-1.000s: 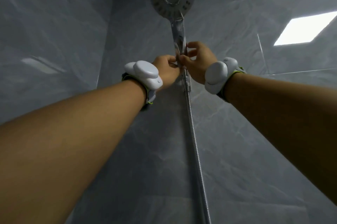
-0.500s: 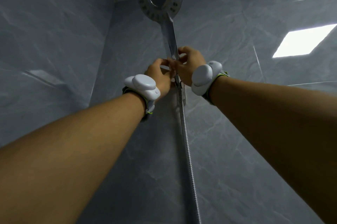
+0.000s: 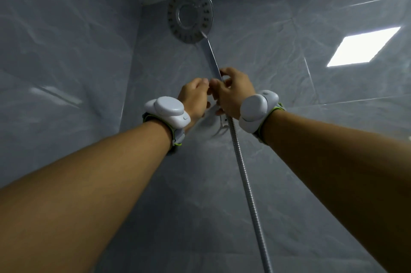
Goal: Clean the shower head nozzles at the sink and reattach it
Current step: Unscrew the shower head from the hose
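Observation:
A round chrome shower head [image 3: 190,13] with rings of dark nozzles faces down at me from high on the wall. Its chrome handle [image 3: 213,57] slants down to both raised hands. My right hand [image 3: 233,92] grips the lower end of the handle. My left hand [image 3: 194,100] is curled beside it, fingertips meeting the right hand at the handle; what it holds is hidden. A ribbed metal hose [image 3: 249,188] drops from under the hands. A wall bracket [image 3: 223,122] peeks out just below them.
Grey marble-look tiles [image 3: 66,54] cover the walls, which meet in a corner just left of the shower head. A bright rectangular ceiling light [image 3: 364,47] shines at the upper right. White sensor bands [image 3: 258,110] sit on both wrists.
The view has tilted, so the shower head sits lower in the frame. Both hands stay at the base of the handle, which now leans more to the left.

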